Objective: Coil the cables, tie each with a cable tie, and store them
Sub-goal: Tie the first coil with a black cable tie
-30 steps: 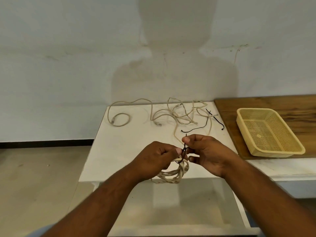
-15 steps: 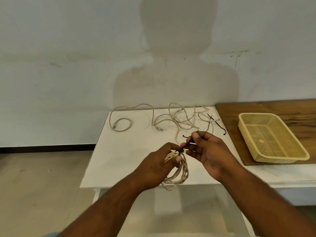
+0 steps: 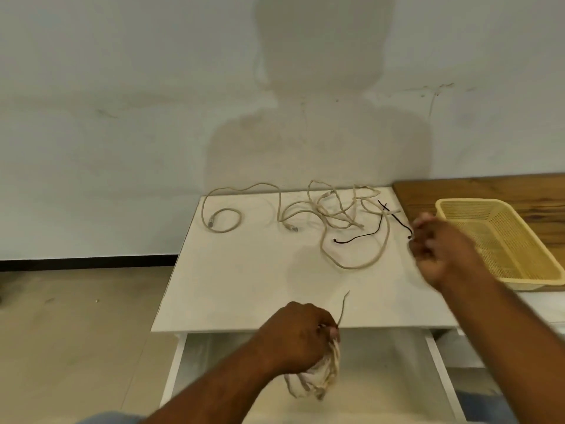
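Note:
My left hand (image 3: 298, 341) is shut on a coiled beige cable (image 3: 318, 381), held low in front of the white table's (image 3: 244, 289) near edge. A thin tail (image 3: 344, 307) sticks up from the grip. My right hand (image 3: 434, 249) is blurred at the table's right side, fingers loosely curled, beside the end of a black cable tie (image 3: 397, 220). Whether it holds anything is unclear. A second black tie (image 3: 357, 238) lies mid-table. Loose beige cables (image 3: 336, 214) are tangled at the back, with one looped end (image 3: 223, 220) at the left.
A yellow mesh basket (image 3: 452, 203) stands empty on a wooden board (image 3: 489, 188) to the right, just past my right hand. A wall runs directly behind the table. Floor lies to the left.
My hands have parted. The left hand dropped toward me with the coil, below the table edge. The right hand swung away to the right, toward the basket and the black tie.

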